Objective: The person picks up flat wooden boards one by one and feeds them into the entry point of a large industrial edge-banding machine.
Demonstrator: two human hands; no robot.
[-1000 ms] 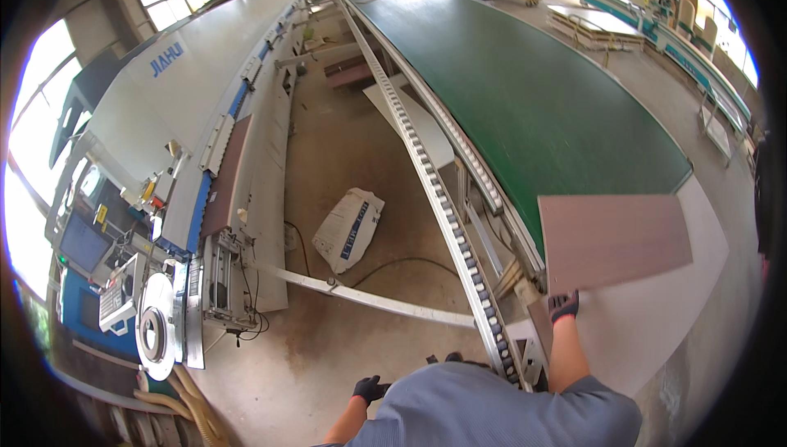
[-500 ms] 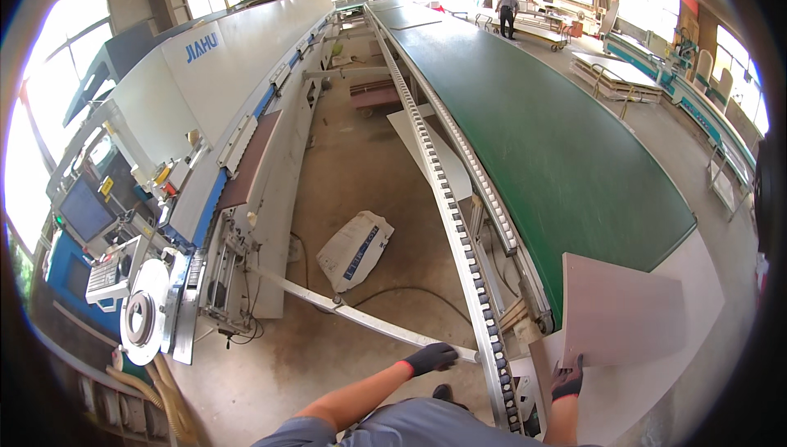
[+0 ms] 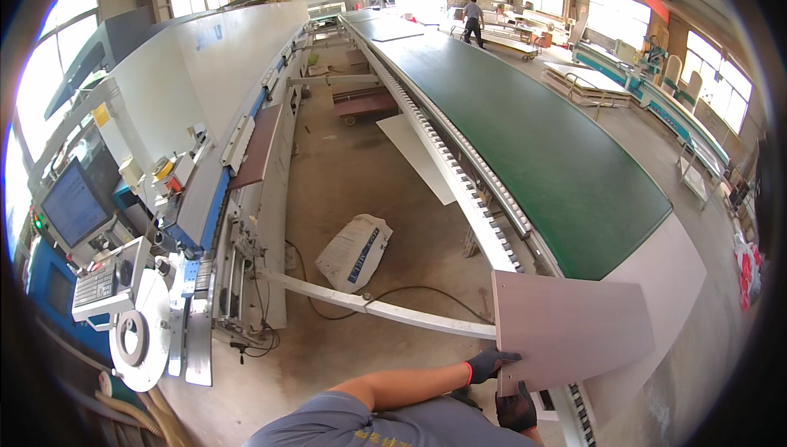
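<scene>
A flat brown-grey panel (image 3: 574, 328) is held at a slant over the near end of the roller rail. My left hand (image 3: 490, 363), in a dark glove with a red cuff, grips its near left edge, fingers lying on the face. Close below, my right hand (image 3: 515, 410), gloved the same way, holds the bottom edge near that corner; its fingers behind the panel are hidden. Beyond the panel runs a long green conveyor belt (image 3: 533, 152), with a pale sheet (image 3: 668, 271) at its near end.
An edge-banding-type machine (image 3: 221, 54) with a monitor (image 3: 75, 203) and keyboard (image 3: 94, 287) stands at left. A white crossbar (image 3: 393, 311) spans the gap, near a white sack (image 3: 355, 252) and a cable on the floor. A person (image 3: 473, 21) stands beyond the belt.
The panel has moved left, over the roller rail. My left hand has left the crossbar and taken hold of the panel's edge. My right hand has shifted left and down with the panel.
</scene>
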